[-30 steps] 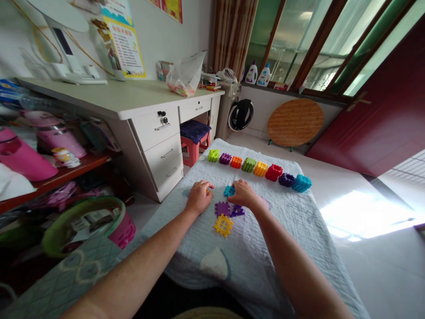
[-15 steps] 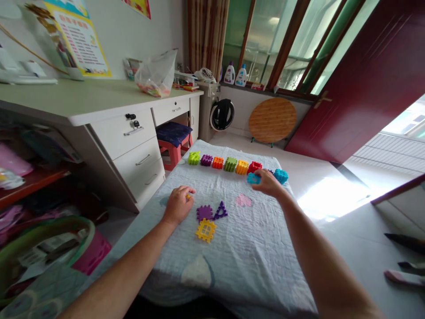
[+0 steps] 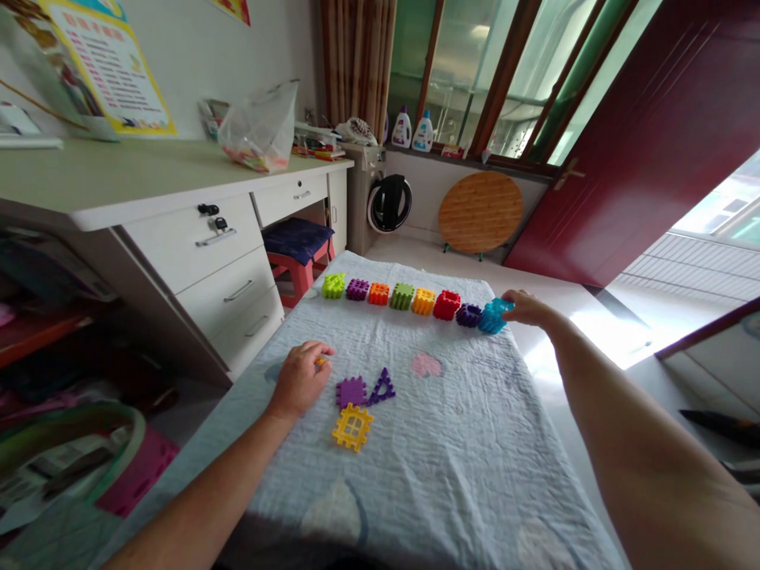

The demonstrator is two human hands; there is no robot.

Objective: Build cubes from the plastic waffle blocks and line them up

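A row of building blocks crosses the far part of the cloth, each stack one colour, from lime green to blue. My right hand is at the right end, its fingertips closed on a blue building block of that last stack. On the left, my left hand rests with curled fingers around a small yellow building block, mostly hidden. Just right of it lie a flat purple square block, a dark purple triangle block and a yellow window block.
The pale blue cloth covers the table under the blocks. A white desk and a stool stand to the left. Past the far edge are a washing machine and a round wooden board. A basket sits low left.
My right hand has carried a blue block rightward from before the red stack to the blue stack, uncovering the dark purple one. My left hand stays by the yellow block; the view has shifted slightly.
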